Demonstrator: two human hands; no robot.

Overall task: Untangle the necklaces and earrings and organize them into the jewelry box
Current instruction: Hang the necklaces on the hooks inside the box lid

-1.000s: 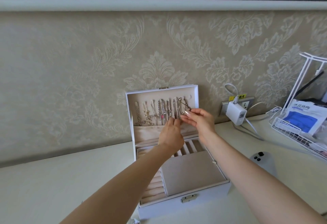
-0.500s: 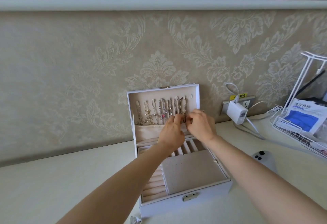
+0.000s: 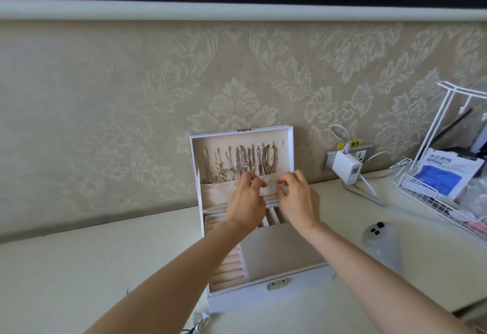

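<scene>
Both of your forearms come in from the bottom edge and meet over the open jewelry box (image 3: 263, 298), which stands on the pale table (image 3: 79, 267) with its metal latch (image 3: 278, 284) facing you. Nearest you, just left of the box's front corner, lies a small silvery clump (image 3: 198, 319), too blurred to identify. Inside the box, the ring rolls (image 3: 228, 270) run along the left side and a flat perforated earring panel (image 3: 279, 252) covers the right.

Beyond that, your left hand (image 3: 246, 201) and right hand (image 3: 297, 199) hover side by side, close together but apart, in front of the lid's fabric pocket (image 3: 218, 191). The fingers of both hands are curled toward the pocket's upper edge. Your right thumb and forefinger are drawn close together; whether either hand is pinching a chain or the fabric cannot be told from this angle.

Behind your fingertips, the necklaces (image 3: 238, 162) hang in a row from hooks on the upright lid, their lower ends tucked into the pocket.

To your right, a grey device (image 3: 382, 244) with black dots sits on the table. Further back, a white charger (image 3: 346, 167) is plugged into the wall socket, and a white wire basket (image 3: 411, 188) holds a blue-and-white packet (image 3: 445, 175). Patterned beige wallpaper (image 3: 131, 96) rises behind everything.
</scene>
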